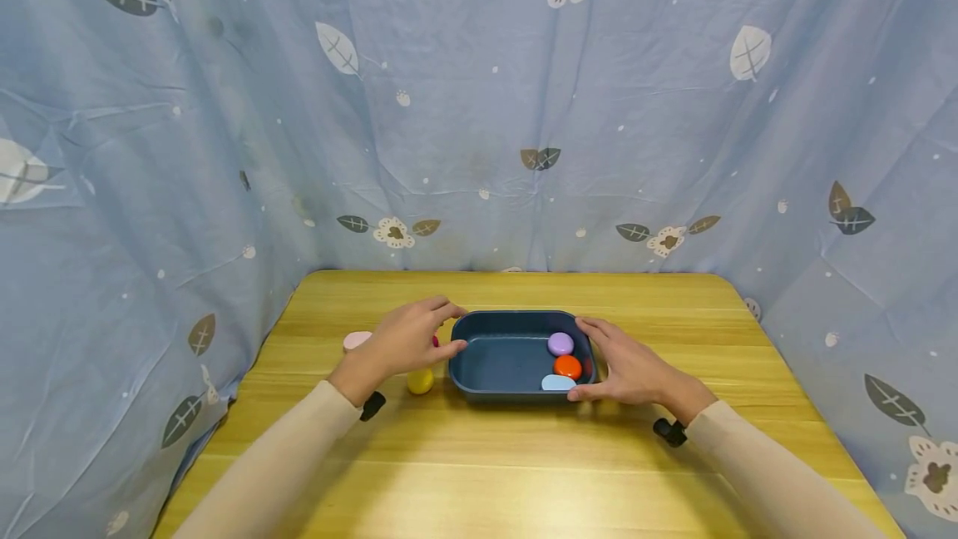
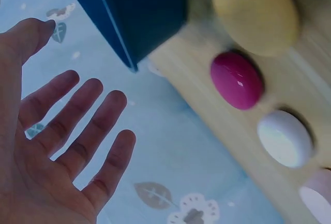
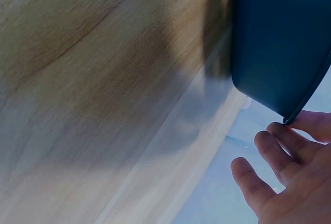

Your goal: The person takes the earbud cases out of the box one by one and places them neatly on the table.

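A dark blue rectangular bin (image 1: 497, 360) with rounded corners sits on the table between the two hands. At its right end lie a purple rounded piece (image 1: 560, 344), an orange one (image 1: 567, 367) and a light blue one (image 1: 558, 383). The right hand (image 1: 629, 363) spans that end, thumb at the near corner and fingers at the far corner; the right wrist view shows fingertips (image 3: 279, 128) at the rim. Beside the bin's left end, the left hand (image 1: 407, 339) holds nothing. Its fingers (image 2: 98, 115) are spread apart in the left wrist view.
Left of the bin lie a yellow rounded piece (image 1: 421, 381), a glossy magenta piece (image 2: 237, 80), a white piece (image 2: 285, 138) and a pale pink piece (image 1: 357, 341). A patterned blue curtain (image 1: 464, 106) surrounds the wooden table (image 1: 509, 472) at the back and sides.
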Demonstrator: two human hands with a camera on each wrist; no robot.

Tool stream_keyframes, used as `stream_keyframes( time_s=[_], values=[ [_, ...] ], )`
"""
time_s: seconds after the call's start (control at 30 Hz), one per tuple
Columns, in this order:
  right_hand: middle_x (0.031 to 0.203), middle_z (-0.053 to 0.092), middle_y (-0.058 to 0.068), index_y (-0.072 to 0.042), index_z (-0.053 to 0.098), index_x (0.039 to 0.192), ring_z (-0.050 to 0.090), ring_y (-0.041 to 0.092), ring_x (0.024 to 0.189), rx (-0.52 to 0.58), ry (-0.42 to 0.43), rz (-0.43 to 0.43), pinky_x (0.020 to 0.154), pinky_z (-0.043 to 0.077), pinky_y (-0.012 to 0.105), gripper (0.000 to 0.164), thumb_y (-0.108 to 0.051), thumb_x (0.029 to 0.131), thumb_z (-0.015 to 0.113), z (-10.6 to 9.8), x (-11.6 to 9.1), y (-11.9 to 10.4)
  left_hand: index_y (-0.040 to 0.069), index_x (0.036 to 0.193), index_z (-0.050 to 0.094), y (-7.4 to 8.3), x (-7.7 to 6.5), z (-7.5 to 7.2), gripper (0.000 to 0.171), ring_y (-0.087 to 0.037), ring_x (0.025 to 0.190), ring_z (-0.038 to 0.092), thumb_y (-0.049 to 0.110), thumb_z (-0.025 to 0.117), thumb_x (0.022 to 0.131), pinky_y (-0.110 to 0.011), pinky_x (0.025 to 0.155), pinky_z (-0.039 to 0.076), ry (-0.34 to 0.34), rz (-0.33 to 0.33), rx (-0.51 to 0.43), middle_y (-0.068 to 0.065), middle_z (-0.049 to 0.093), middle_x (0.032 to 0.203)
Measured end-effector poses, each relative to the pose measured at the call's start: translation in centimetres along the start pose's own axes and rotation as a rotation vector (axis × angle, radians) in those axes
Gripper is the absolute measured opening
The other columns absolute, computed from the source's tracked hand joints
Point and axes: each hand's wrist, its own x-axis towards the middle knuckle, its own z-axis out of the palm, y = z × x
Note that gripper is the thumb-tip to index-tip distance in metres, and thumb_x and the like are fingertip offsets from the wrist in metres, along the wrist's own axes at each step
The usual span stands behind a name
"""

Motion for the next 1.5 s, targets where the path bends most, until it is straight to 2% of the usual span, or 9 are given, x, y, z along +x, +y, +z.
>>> stream_keyframes(
  time_s=[0.1, 0.17, 0.3, 0.53, 0.77, 1.0, 1.3, 1.5],
  values=[
    [0.185, 0.041, 0.026, -0.001, 0.036, 0.181, 0.05, 0.053, 0.165, 0.005, -0.001, 0.0, 0.127, 0.05, 0.074, 0.134, -0.08, 0.087, 0.09, 0.0, 0.1, 0.0, 0.018, 0.152, 0.076, 0.6, 0.8, 0.0, 0.056, -0.02, 0.102, 0.08, 0.055, 0.079, 0.11, -0.043, 0.093, 0.069, -0.006, 0.031, -0.006, -0.006, 0.079, 0.141],
    [0.185, 0.041, 0.026, -0.001, 0.036, 0.181, 0.05, 0.053, 0.165, 0.007, -0.002, -0.002, 0.128, 0.05, 0.074, 0.134, -0.08, 0.087, 0.09, 0.0, 0.1, 0.0, 0.019, 0.153, 0.076, 1.0, 1.4, 0.0, 0.055, -0.021, 0.11, 0.08, 0.055, 0.079, 0.111, -0.043, 0.097, 0.069, -0.014, 0.039, -0.011, -0.006, 0.078, 0.141],
    [0.185, 0.041, 0.025, -0.001, 0.036, 0.181, 0.05, 0.053, 0.165, 0.009, -0.002, -0.002, 0.128, 0.049, 0.074, 0.134, -0.08, 0.087, 0.09, 0.1, 0.1, 0.0, 0.023, 0.153, 0.076, 1.9, 2.7, 0.1, 0.054, -0.021, 0.114, 0.079, 0.056, 0.078, 0.111, -0.043, 0.101, 0.068, -0.033, 0.051, -0.016, -0.004, 0.078, 0.141],
    [0.185, 0.041, 0.026, -0.001, 0.037, 0.181, 0.05, 0.053, 0.165, 0.028, 0.0, 0.006, 0.128, 0.049, 0.075, 0.134, -0.081, 0.087, 0.089, 0.2, 0.1, 0.1, 0.026, 0.155, 0.075, 3.4, 5.0, 0.4, 0.055, -0.019, 0.115, 0.076, 0.059, 0.075, 0.111, -0.041, 0.103, 0.067, -0.064, 0.089, -0.012, -0.002, 0.076, 0.141],
    [0.185, 0.042, 0.024, -0.002, 0.037, 0.181, 0.051, 0.052, 0.165, 0.046, 0.001, 0.016, 0.128, 0.049, 0.075, 0.133, -0.08, 0.087, 0.09, 0.4, 0.0, 0.2, 0.025, 0.159, 0.072, 5.0, 7.2, 0.9, 0.057, -0.02, 0.118, 0.075, 0.057, 0.076, 0.112, -0.041, 0.107, 0.067, -0.134, 0.14, -0.013, -0.002, 0.074, 0.147],
    [0.184, 0.042, 0.026, -0.003, 0.036, 0.181, 0.052, 0.053, 0.163, 0.048, -0.001, 0.015, 0.126, 0.051, 0.076, 0.133, -0.079, 0.088, 0.091, 0.3, 0.0, 0.2, 0.022, 0.159, 0.071, 6.5, 9.4, 1.7, 0.057, -0.023, 0.128, 0.076, 0.052, 0.078, 0.111, -0.044, 0.115, 0.065, -0.184, 0.18, -0.033, -0.004, 0.072, 0.152],
    [0.184, 0.042, 0.027, -0.002, 0.035, 0.181, 0.052, 0.053, 0.163, 0.03, 0.002, -0.011, 0.124, 0.053, 0.074, 0.133, -0.081, 0.089, 0.088, 0.2, 0.0, 0.2, 0.026, 0.164, 0.067, 8.4, 11.6, 3.1, 0.062, -0.021, 0.137, 0.074, 0.054, 0.079, 0.11, -0.041, 0.122, 0.062, -0.275, 0.205, 0.001, -0.002, 0.069, 0.159],
    [0.184, 0.042, 0.027, -0.001, 0.036, 0.181, 0.051, 0.053, 0.163, 0.037, 0.005, -0.012, 0.125, 0.052, 0.073, 0.132, -0.081, 0.089, 0.088, 0.2, -0.1, 0.1, 0.026, 0.166, 0.066, 9.1, 12.8, 3.9, 0.061, -0.018, 0.137, 0.073, 0.05, 0.079, 0.112, -0.038, 0.123, 0.06, -0.338, 0.218, -0.017, -0.001, 0.068, 0.16]
  ],
)
